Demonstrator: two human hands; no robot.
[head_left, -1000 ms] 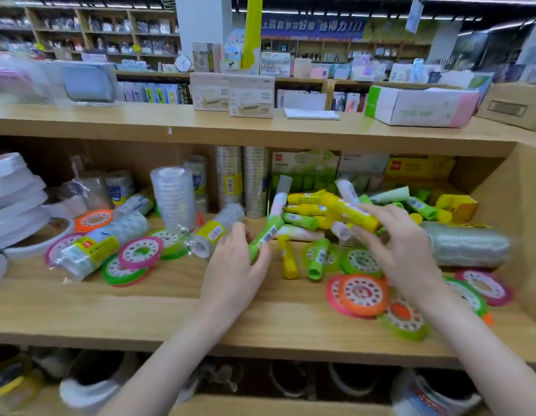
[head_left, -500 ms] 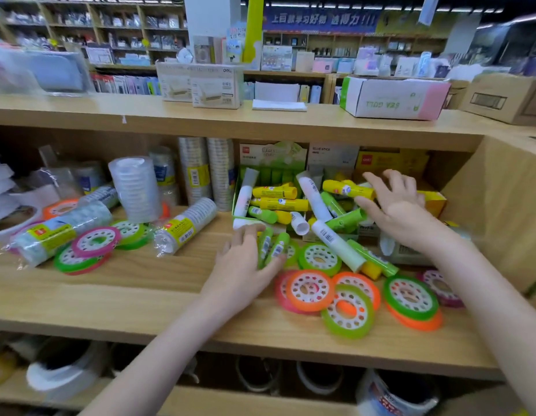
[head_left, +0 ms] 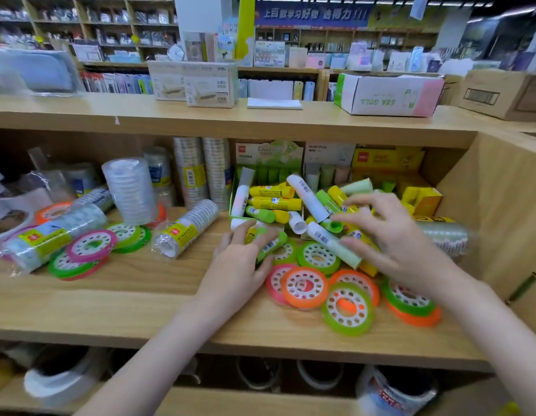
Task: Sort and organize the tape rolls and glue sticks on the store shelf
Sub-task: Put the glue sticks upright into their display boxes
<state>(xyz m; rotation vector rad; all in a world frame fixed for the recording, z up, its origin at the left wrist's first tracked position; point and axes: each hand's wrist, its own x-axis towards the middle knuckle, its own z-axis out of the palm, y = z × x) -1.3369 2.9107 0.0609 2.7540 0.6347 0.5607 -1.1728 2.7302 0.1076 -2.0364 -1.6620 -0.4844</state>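
Yellow, green and white glue sticks (head_left: 275, 203) lie jumbled at the middle-right of the wooden shelf (head_left: 140, 291). My left hand (head_left: 238, 267) rests on the board with its fingers curled round green glue sticks (head_left: 271, 246). Over the pile hovers my right hand (head_left: 391, 235), fingers spread and loosely bent, thumb beside a long white glue stick (head_left: 335, 246). Flat coloured tape rolls lie in front of the pile: an orange one (head_left: 304, 286), a green one (head_left: 347, 309). A second group with a pink roll (head_left: 91, 246) lies at the left.
Wrapped sleeves of clear tape (head_left: 185, 231) lie left of my hands, and clear tape stacks (head_left: 130, 190) stand behind them. Glue stick display boxes (head_left: 269, 154) line the back. A wooden side wall (head_left: 506, 211) closes the shelf on the right. Cartons (head_left: 389, 96) sit on the top board.
My right hand came forward from the back of the pile and now hovers over its front. My left hand stayed on the board with the green glue sticks.
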